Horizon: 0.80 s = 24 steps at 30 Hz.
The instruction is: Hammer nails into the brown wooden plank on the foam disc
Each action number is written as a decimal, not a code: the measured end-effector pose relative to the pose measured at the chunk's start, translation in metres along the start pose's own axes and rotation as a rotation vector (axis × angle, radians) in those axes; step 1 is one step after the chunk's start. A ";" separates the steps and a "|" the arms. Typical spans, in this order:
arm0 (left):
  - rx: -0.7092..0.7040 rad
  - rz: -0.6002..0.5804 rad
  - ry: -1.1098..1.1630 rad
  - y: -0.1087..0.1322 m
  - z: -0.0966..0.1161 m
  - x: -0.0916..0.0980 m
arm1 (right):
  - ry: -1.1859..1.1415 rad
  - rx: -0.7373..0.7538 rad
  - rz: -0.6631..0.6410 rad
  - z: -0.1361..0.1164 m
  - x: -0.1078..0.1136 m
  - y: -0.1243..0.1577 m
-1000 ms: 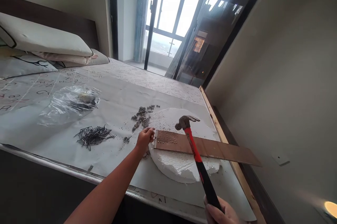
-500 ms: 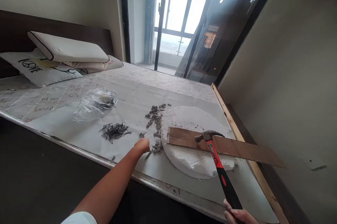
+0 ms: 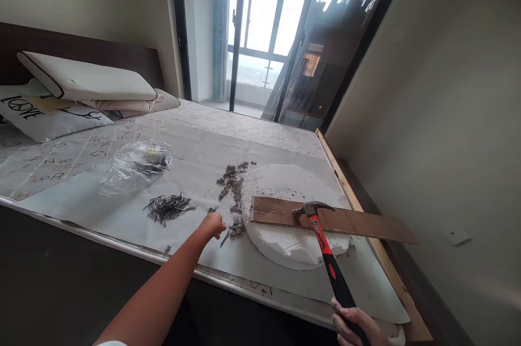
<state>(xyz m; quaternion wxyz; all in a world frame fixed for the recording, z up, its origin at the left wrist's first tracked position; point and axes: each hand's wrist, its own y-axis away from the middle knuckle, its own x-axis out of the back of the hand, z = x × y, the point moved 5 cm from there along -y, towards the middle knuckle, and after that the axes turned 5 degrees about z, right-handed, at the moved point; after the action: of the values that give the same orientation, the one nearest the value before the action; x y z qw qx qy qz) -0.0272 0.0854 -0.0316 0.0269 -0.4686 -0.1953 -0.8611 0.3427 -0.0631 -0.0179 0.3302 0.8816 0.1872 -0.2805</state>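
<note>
My right hand [image 3: 352, 326] grips the black end of a red-handled claw hammer [image 3: 321, 237], whose head rests on a long brown wooden strip [image 3: 350, 223]. The strip lies across a round white foam slab [image 3: 285, 243] and has rows of small holes or nail heads at its left end. My left hand [image 3: 213, 224] reaches over the paper-covered bed with fingers curled down, beside a single loose nail [image 3: 224, 238] and grey crumbs [image 3: 233, 187]. What the fingers hold is hidden.
A pile of dark nails [image 3: 166, 207] lies left of my left hand, with a clear plastic bag [image 3: 134, 166] behind it. Pillows [image 3: 81, 83] sit at the headboard. A wooden batten [image 3: 358, 210] runs along the bed's right edge by the wall. Glass doors stand beyond.
My left hand left the strip's left end and moved down-left onto the paper near the loose nail. The hammer came down from raised to resting on the strip.
</note>
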 end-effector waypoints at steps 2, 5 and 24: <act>-0.053 0.101 0.092 0.006 0.011 0.014 | 0.017 0.029 0.045 0.000 -0.004 0.000; -0.246 0.304 0.397 0.023 0.043 0.029 | 0.013 0.029 0.063 0.003 -0.006 -0.004; -0.473 0.346 0.577 0.008 0.153 -0.026 | 0.038 0.045 0.183 0.011 0.008 -0.019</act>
<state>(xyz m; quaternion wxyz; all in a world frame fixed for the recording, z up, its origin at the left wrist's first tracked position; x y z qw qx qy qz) 0.1115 0.1297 0.0235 0.1165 -0.2271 0.1055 -0.9611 0.3349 -0.0558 -0.0392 0.3308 0.9074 0.1058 -0.2368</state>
